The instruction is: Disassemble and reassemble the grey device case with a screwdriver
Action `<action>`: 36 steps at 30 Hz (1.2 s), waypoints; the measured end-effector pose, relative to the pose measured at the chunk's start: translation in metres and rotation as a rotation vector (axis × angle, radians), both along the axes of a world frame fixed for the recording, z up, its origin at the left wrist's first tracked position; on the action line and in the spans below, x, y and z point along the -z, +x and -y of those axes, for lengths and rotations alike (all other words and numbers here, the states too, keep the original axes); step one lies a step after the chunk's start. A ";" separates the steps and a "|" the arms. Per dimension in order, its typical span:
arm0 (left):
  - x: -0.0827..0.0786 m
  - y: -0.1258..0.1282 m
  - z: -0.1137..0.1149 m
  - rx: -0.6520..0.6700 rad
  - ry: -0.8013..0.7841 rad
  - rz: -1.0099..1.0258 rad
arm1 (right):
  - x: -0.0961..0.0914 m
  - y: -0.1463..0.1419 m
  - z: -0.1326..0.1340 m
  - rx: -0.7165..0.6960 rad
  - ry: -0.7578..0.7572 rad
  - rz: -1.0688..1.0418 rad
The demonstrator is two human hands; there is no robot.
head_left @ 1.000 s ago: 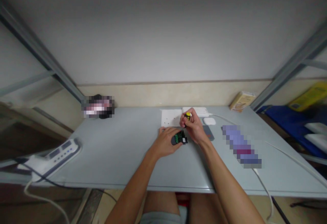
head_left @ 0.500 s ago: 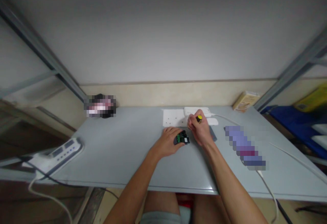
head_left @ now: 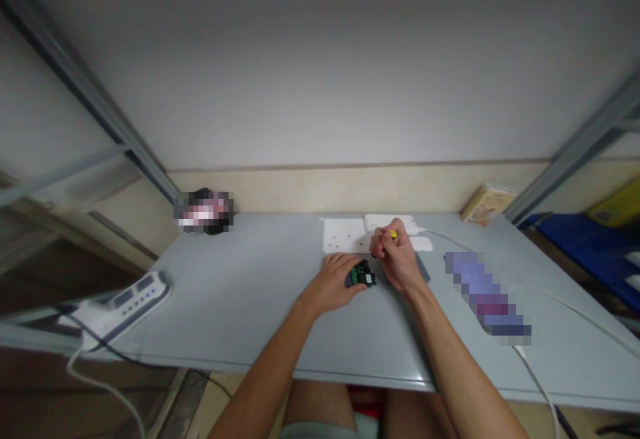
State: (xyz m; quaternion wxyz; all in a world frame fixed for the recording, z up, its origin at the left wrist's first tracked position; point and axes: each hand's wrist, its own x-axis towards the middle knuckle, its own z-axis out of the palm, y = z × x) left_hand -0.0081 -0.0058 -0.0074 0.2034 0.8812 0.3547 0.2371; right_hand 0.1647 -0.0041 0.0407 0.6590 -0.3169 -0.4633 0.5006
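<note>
My left hand (head_left: 330,287) is wrapped around a small black electronic device (head_left: 367,278) with a green circuit board exposed, holding it against the desk. Just to its right, my right hand (head_left: 400,262) is closed in a fist on a screwdriver (head_left: 394,233); only the yellow end of its handle shows above the fingers. The screwdriver's tip cannot be made out. Behind the hands lies a white sheet (head_left: 340,233) with several tiny dark specks like screws. A flat dark grey piece (head_left: 423,268) lies partly hidden behind my right wrist.
A white box-shaped device (head_left: 375,221) with a cable stands behind my right hand. To the right lies a blurred-out phone-like object (head_left: 487,295) with a white cable. A small box (head_left: 487,204) stands at the back right. On the left edge rests a power strip (head_left: 133,305).
The view has shifted slightly. Less of the screwdriver's yellow handle end shows above my right fist. My left hand keeps its hold on the black device.
</note>
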 end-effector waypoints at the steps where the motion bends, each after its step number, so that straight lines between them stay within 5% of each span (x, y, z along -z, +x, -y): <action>1: 0.000 0.000 0.000 -0.001 -0.002 -0.003 | 0.000 -0.002 0.000 -0.009 0.013 -0.009; 13: -0.003 0.002 0.001 -0.028 0.007 -0.013 | -0.014 -0.009 -0.008 -0.194 -0.039 0.094; 20: -0.002 0.001 0.001 0.001 0.002 0.009 | -0.008 0.003 -0.011 -0.053 -0.047 0.026; 36: -0.003 0.001 0.001 -0.005 0.019 0.041 | -0.006 0.003 -0.010 -0.071 -0.051 -0.135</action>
